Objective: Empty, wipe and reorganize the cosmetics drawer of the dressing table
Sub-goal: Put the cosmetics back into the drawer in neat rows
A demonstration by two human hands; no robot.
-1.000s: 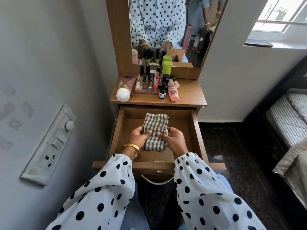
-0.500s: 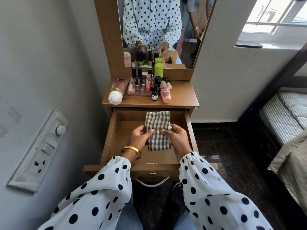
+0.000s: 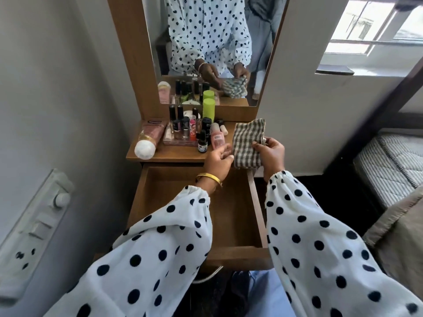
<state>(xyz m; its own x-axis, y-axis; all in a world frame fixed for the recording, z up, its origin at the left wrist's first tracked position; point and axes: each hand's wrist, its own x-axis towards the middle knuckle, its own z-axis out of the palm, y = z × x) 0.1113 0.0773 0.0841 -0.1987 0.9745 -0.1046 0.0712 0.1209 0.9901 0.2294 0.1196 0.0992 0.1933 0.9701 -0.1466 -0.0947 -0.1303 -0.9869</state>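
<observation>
**Cloth held above the tabletop's right edge**

While the drawer (image 3: 231, 216) stands open, right hand (image 3: 271, 154) pinches the checked cloth (image 3: 246, 145); left hand (image 3: 217, 162), fingers loosely curled, touches its 9 o'clock edge. Cosmetics (image 3: 190, 131) crowd the tabletop (image 3: 174, 154) at 10 o'clock.

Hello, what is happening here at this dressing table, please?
A person is holding a folded checked brown-and-white cloth over the right end of the wooden tabletop. The right hand grips it; the left hand touches its edge. The wooden drawer below is open and looks empty. The cosmetics bottles stand on the tabletop.
</observation>
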